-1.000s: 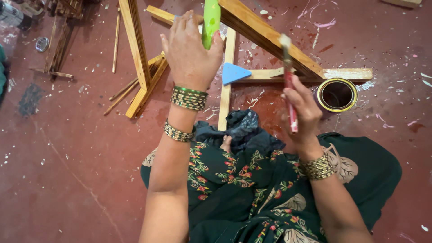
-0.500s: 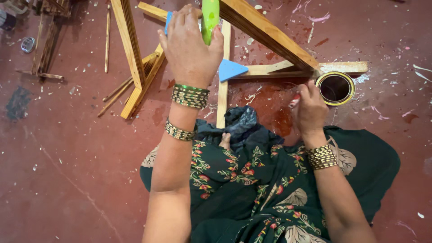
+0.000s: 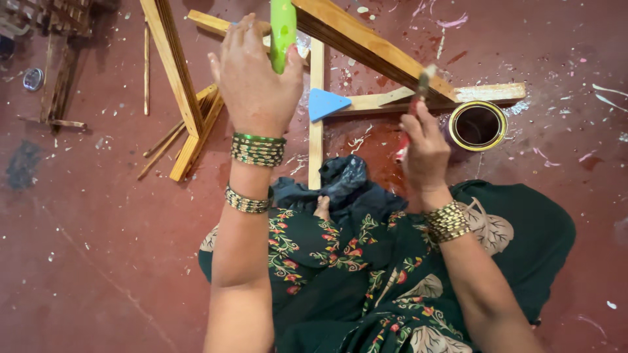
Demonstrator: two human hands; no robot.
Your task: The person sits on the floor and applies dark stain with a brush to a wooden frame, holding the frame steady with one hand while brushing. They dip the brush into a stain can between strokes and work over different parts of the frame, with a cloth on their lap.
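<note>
Left hand (image 3: 256, 85) wrapped around green stick (image 3: 282, 29), right hand (image 3: 424, 147) pinching brush (image 3: 418, 98), tin (image 3: 479, 125) just beside it

In my left hand (image 3: 256, 85) is a bright green stick (image 3: 282, 33), standing almost straight up. My right hand (image 3: 425, 147) holds a paintbrush (image 3: 418, 98) with a red handle, tilted up, just beside an open round tin (image 3: 478, 125).
</note>
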